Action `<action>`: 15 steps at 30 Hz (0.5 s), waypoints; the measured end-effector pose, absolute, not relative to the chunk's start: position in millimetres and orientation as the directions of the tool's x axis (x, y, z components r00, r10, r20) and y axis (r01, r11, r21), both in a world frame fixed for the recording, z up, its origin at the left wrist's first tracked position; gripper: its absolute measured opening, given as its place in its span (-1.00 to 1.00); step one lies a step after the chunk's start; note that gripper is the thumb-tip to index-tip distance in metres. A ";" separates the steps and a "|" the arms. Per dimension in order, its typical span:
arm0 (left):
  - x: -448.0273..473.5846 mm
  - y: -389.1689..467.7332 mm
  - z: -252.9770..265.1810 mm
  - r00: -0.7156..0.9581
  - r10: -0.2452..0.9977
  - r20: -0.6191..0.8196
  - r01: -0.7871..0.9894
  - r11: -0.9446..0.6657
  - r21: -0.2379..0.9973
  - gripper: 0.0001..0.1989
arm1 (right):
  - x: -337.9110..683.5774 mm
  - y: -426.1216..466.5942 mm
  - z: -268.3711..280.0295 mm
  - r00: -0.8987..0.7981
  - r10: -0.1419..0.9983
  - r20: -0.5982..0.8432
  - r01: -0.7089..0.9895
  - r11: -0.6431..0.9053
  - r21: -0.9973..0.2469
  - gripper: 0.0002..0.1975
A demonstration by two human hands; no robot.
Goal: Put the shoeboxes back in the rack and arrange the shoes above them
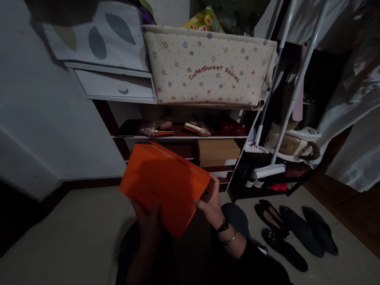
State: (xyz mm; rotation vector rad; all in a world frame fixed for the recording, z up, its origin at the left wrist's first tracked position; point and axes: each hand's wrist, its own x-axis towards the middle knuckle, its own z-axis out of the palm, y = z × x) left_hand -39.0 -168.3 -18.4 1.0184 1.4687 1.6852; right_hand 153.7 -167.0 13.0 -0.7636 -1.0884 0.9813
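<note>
While the right hand grips an orange box, the shadowed left holds it

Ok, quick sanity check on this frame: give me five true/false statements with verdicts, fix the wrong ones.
1. The left hand and right hand both hold the orange box. True.
2. The watch is on the left wrist. False: the black watch is on the right wrist.
3. The brown box sits lower than the glittery shoes. True.
4. The dark shoes are at the picture's left. False: the dark shoes are at its right.
5. The fabric basket reads "Cute Sweet Babies". True.
</note>
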 end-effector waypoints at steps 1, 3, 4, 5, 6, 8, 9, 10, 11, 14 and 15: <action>-41.5 -172.0 -21.0 -0.508 0.850 0.141 0.042 -0.139 0.989 0.02 | 153.9 -167.1 7.2 0.158 0.940 0.303 -0.325 0.339 -0.883 -0.10; -46.9 -175.9 -24.4 -0.532 0.837 0.133 0.084 -0.104 0.991 0.08 | 152.8 -168.2 -3.0 0.176 0.966 0.189 -0.421 0.247 -0.873 -0.13; -49.8 -175.7 -25.0 -0.511 0.852 0.115 0.090 -0.081 0.993 0.10 | 151.4 -168.6 -7.1 0.187 0.974 0.132 -0.461 0.205 -0.863 -0.15; -52.6 -174.0 -25.1 -0.493 0.865 0.097 0.089 -0.060 0.994 0.13 | 149.7 -168.7 -10.6 0.197 0.977 0.076 -0.497 0.166 -0.852 -0.17; -55.3 -170.9 -24.6 -0.477 0.875 0.083 0.088 -0.047 0.995 0.16 | 147.7 -168.0 -13.6 0.202 0.979 0.024 -0.527 0.130 -0.840 -0.19; -59.7 -161.4 -22.5 -0.442 0.892 0.094 0.080 -0.065 0.995 0.18 | 143.3 -164.3 -18.9 0.200 0.978 -0.054 -0.573 0.073 -0.817 -0.21; -61.4 -155.6 -21.0 -0.430 0.896 0.114 0.081 -0.087 0.993 0.19 | 141.1 -161.3 -21.4 0.201 0.976 -0.079 -0.591 0.057 -0.805 -0.21; -62.6 -149.5 -19.1 -0.426 0.895 0.134 0.088 -0.106 0.990 0.20 | 138.8 -157.6 -24.0 0.203 0.974 -0.097 -0.607 0.048 -0.793 -0.20; -63.3 -143.3 -16.9 -0.425 0.893 0.146 0.095 -0.117 0.989 0.21 | 136.5 -153.6 -26.7 0.205 0.973 -0.111 -0.621 0.042 -0.783 -0.19; -63.5 -125.3 -7.8 -0.414 0.900 0.135 0.080 -0.112 0.991 0.24 | 128.4 -140.9 -34.5 0.223 0.964 -0.144 -0.653 0.039 -0.756 -0.17; -63.2 -119.6 -4.2 -0.388 0.913 0.127 0.051 -0.116 0.992 0.24 | 124.7 -136.6 -36.5 0.236 0.958 -0.163 -0.660 0.035 -0.750 -0.17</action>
